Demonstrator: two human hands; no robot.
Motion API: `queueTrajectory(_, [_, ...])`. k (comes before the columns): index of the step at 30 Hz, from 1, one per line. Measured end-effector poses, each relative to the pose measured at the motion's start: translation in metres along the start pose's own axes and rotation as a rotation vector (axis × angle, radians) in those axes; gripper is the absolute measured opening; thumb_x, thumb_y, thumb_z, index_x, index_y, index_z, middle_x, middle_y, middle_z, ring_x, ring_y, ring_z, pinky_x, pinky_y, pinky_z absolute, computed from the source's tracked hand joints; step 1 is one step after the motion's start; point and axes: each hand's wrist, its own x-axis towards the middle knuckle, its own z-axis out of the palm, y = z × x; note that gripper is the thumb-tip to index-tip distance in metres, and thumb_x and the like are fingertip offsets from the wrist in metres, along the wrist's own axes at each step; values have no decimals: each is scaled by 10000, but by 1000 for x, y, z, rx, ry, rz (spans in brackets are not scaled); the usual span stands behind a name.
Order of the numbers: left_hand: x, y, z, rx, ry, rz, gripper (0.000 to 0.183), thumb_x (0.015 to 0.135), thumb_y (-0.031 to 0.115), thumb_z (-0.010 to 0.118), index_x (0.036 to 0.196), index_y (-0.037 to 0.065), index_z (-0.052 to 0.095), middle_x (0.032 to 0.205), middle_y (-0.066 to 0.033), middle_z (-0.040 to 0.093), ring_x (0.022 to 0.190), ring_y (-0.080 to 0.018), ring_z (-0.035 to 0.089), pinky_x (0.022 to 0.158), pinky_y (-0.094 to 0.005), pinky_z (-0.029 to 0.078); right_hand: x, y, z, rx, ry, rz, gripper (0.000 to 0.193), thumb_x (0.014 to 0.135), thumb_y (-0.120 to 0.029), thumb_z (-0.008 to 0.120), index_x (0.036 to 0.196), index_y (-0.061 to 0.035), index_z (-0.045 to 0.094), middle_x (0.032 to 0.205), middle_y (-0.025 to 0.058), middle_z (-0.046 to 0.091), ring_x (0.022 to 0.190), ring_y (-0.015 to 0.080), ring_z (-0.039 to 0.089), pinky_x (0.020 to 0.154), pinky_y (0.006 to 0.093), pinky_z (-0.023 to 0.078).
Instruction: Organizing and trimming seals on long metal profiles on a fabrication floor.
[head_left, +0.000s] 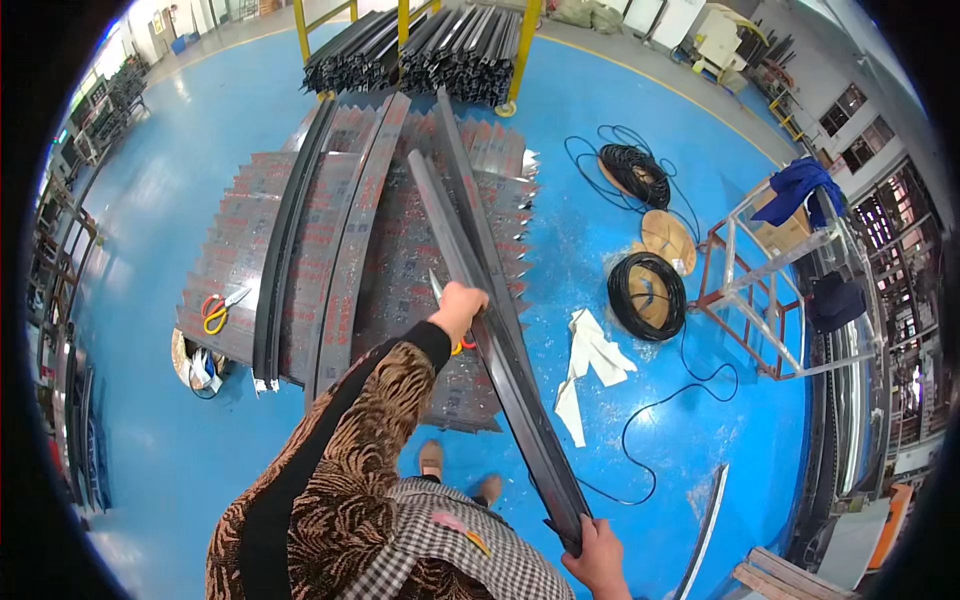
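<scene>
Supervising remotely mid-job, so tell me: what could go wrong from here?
The scissors close by the left hand might nick it or scratch the long dark profile. The black cable trailing across the blue floor could trip the person if they step right.

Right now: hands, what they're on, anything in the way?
Right fingers gripping long dark profile at near end; left fingers against it farther up. Scissors beside left fingers, held or lying unclear. White pieces on floor, right.
</scene>
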Motion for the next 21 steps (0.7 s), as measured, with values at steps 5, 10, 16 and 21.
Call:
queueTrajectory(5, [-89,72,-32,299,229,450,184,704,130,596,819,-14,605,735,-129,605,565,-231,536,521,-343,449,-13,64,47,-67,256,1,705,660,-308,725,1257,-46,456,1113,167,496,787,327,571,651,387,473])
queueTrajectory(10, [-149,182,-74,613,442,855,196,703,124,621,853,-2,624,747,-103,612,627,-202,570,594,-305,470,-30,118,80,130,499,14,488,749,-293,667,1153,-52,537,1015,152,548,741,317,565,611,395,455])
queueTrajectory(16, [-182,313,-129,941,553,1332,219,701,116,652,894,12,647,761,-71,621,701,-167,610,682,-260,494,-80,183,123,145,507,192,204,888,-235,526,946,-57,607,800,113,593,629,307,551,542,411,422])
queueTrajectory(21, [-243,408,-182,65,-70,1380,183,617,-56,595,793,-104,586,671,-163,589,527,-273,556,470,-347,478,-95,190,139,311,469,197,213,893,-237,521,907,-45,611,758,107,601,590,280,536,534,395,412])
